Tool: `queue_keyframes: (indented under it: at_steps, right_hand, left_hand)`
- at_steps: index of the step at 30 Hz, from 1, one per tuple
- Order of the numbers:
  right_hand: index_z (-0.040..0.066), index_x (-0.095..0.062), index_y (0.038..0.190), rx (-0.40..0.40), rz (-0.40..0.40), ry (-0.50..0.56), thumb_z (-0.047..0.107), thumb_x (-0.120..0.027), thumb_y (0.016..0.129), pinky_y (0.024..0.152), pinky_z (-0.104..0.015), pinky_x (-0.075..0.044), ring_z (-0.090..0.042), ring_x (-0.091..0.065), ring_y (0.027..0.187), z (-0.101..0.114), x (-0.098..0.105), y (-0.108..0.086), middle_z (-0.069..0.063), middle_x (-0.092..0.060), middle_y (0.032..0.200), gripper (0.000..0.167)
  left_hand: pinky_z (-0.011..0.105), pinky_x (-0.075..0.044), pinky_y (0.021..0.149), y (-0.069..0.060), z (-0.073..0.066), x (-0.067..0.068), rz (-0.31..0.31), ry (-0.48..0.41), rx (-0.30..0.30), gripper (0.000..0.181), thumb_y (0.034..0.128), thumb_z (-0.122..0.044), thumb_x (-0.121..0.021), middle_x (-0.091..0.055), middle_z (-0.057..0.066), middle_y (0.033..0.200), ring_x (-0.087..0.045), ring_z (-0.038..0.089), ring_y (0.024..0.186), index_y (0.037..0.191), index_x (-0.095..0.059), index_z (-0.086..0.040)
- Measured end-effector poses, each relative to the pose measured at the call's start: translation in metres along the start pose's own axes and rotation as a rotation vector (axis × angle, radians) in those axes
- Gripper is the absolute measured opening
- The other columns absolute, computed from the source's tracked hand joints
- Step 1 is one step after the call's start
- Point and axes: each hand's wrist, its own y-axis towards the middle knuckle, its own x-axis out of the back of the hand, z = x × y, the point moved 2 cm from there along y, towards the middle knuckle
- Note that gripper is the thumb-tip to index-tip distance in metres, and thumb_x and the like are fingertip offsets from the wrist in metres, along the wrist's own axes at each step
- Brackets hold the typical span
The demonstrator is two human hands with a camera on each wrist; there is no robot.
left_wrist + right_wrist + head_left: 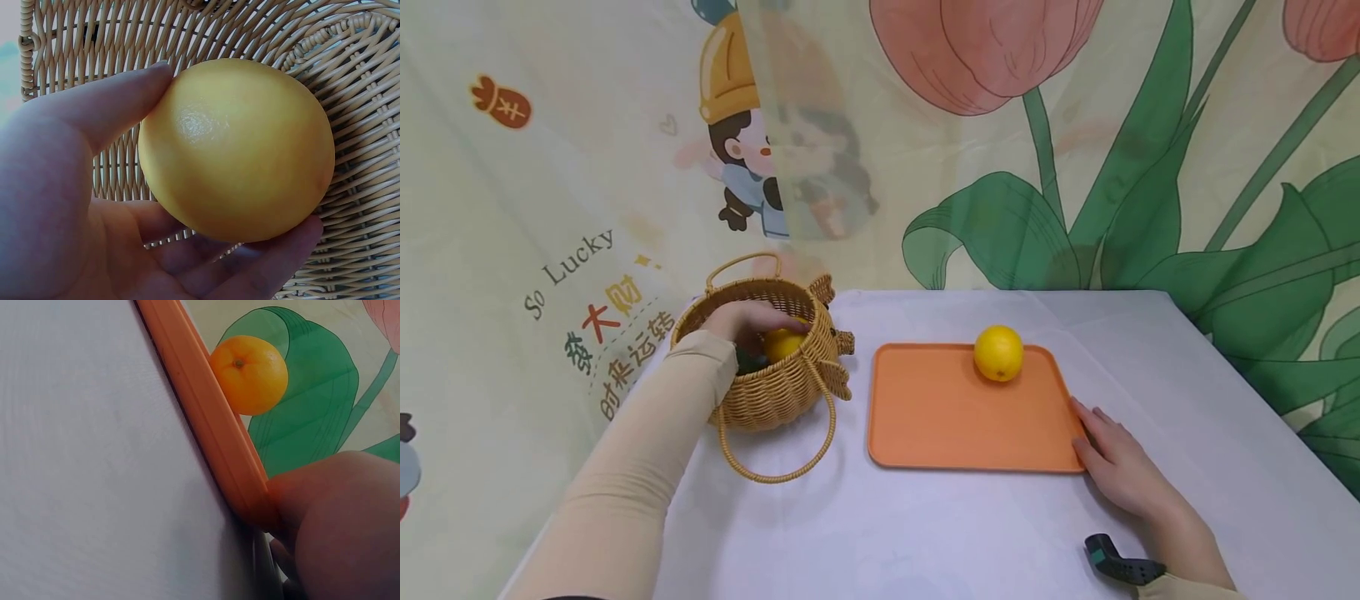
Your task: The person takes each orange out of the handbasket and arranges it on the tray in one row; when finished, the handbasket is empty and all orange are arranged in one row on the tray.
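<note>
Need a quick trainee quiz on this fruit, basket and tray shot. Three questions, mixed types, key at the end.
1. Open: what does the person's left grip hold inside the round tan wicker basket?
2. True or false: the person's right grip is lifted clear of the shallow rectangular orange tray.
3. Multiple choice: in the head view, which tray corner is closest to the round yellow-orange fruit?
A) near left
B) far right
C) near right
D) far left

Key:
1. A round yellow fruit.
2. False; it touches the tray's right edge.
3. B.
</note>
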Motion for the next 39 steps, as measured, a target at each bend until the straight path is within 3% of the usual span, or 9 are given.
queue_keyframes:
  at_steps: [6,13,21,27,33,39]
  right_hand:
    - [0.005,-0.020,0.163,0.004,0.005,0.003,0.030,-0.048,0.108,0.112,-0.075,-0.012,-0.054,-0.012,0.148,-0.0016,-0.0004,-0.0005,-0.032,-0.023,0.161,0.066]
    - [0.005,-0.020,0.163,0.007,0.006,0.002,0.031,-0.048,0.109,0.111,-0.075,-0.012,-0.055,-0.012,0.148,-0.0019,-0.0004,0.0002,-0.033,-0.023,0.160,0.066]
    - [0.005,-0.020,0.163,-0.002,0.007,0.000,0.032,-0.047,0.109,0.110,-0.076,-0.013,-0.055,-0.012,0.148,-0.0014,0.0003,0.0002,-0.032,-0.023,0.161,0.066]
    - [0.006,-0.019,0.163,0.000,0.010,0.003,0.031,-0.047,0.109,0.111,-0.076,-0.011,-0.054,-0.011,0.148,-0.0014,0.0008,0.0001,-0.032,-0.022,0.161,0.067]
    - [0.006,-0.019,0.163,0.001,0.009,0.008,0.031,-0.047,0.108,0.111,-0.075,-0.011,-0.053,-0.011,0.149,-0.0013,0.0007,-0.0001,-0.031,-0.022,0.161,0.066]
    - [0.006,-0.018,0.163,-0.009,0.018,0.007,0.032,-0.047,0.109,0.112,-0.075,-0.010,-0.053,-0.010,0.149,-0.0008,0.0013,0.0005,-0.031,-0.022,0.162,0.067]
  left_hand:
    - [0.034,-0.053,0.091,-0.0022,-0.0014,-0.0023,0.002,-0.027,0.002,0.074,0.1007,-0.042,-0.060,-0.045,0.021,0.129,-0.053,0.030,0.110,0.148,-0.030,0.006]
    - [0.035,-0.053,0.086,-0.0014,-0.0004,-0.0038,-0.009,-0.034,-0.030,0.059,0.1030,-0.036,-0.057,-0.046,0.020,0.128,-0.052,0.029,0.108,0.145,-0.038,0.000]
    - [0.042,-0.053,0.094,-0.0015,-0.0012,-0.0003,-0.063,-0.004,-0.020,0.069,0.0996,-0.038,-0.063,-0.047,0.023,0.133,-0.052,0.035,0.115,0.147,-0.036,0.004]
    - [0.043,-0.049,0.104,-0.0006,-0.0014,-0.0026,-0.020,-0.047,-0.023,0.067,0.1022,-0.034,-0.059,-0.045,0.022,0.132,-0.051,0.033,0.117,0.148,-0.032,0.006]
    - [0.043,-0.049,0.104,-0.0003,-0.0013,-0.0016,-0.016,0.017,-0.028,0.068,0.1011,-0.037,-0.060,-0.046,0.022,0.133,-0.052,0.033,0.117,0.146,-0.034,0.008]
    - [0.045,-0.047,0.106,-0.0003,-0.0004,-0.0011,-0.009,0.026,-0.030,0.068,0.1015,-0.037,-0.059,-0.045,0.023,0.136,-0.051,0.034,0.121,0.146,-0.034,0.008]
